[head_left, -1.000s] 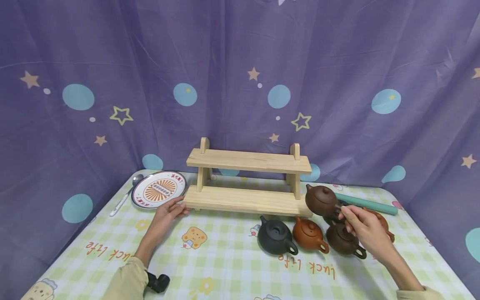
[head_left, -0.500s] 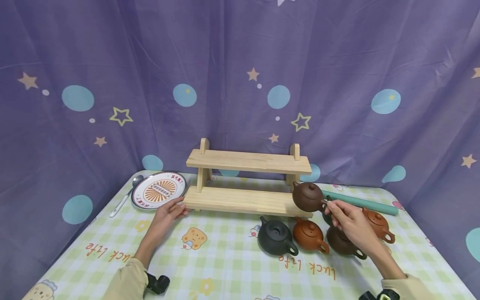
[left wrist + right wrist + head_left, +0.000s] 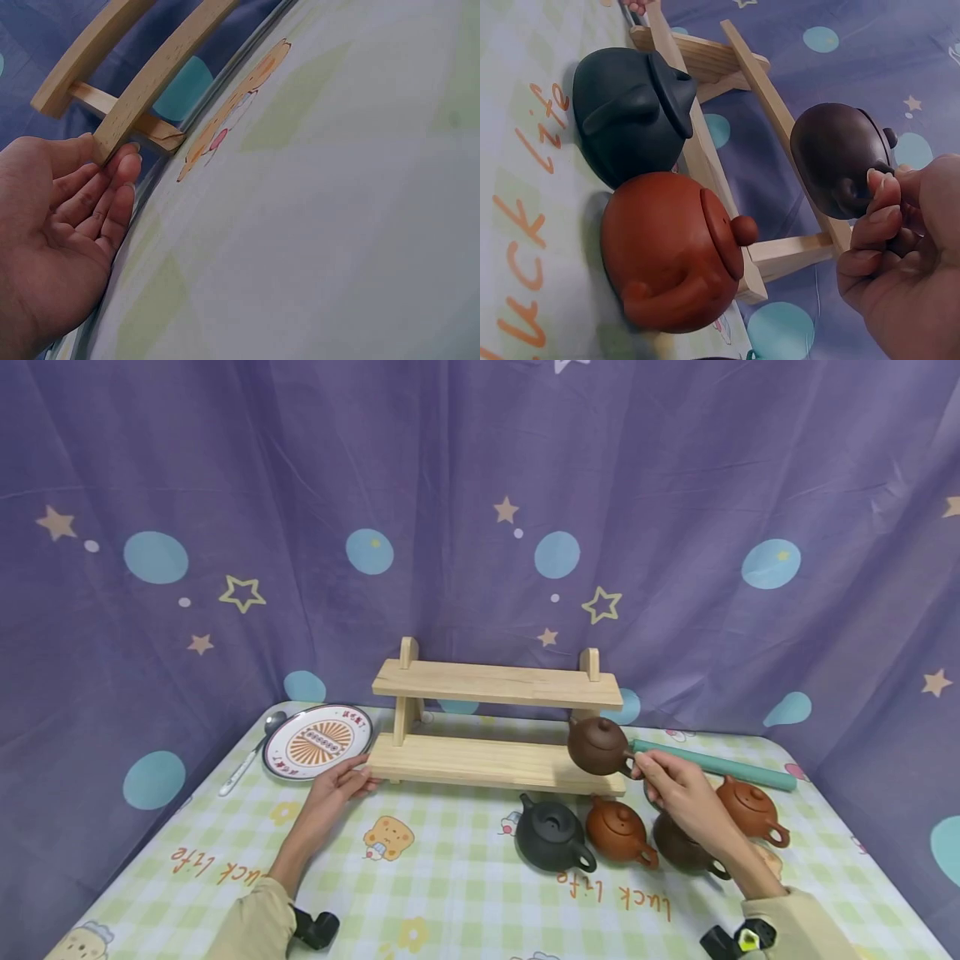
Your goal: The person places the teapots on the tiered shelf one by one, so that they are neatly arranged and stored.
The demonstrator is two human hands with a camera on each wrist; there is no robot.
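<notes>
My right hand pinches the handle of a dark brown teapot, held up off the table. In the head view the teapot overlaps the right end of the lower board of a two-tier wooden shelf. The right wrist view shows thumb and fingers closed round the handle of that teapot. At the shelf's left end, my left hand grips the lower board's corner. In the left wrist view its thumb lies on top of the board and the fingers curl beneath.
In front of the shelf stand a black teapot, an orange-brown teapot and a dark brown one, partly behind the right hand. Another orange-brown teapot and a green rod lie right. A plate and spoon lie left.
My right hand has carried the dark brown teapot left, from beside the shelf to over the right end of its lower board. The left hand keeps its grip in place.
</notes>
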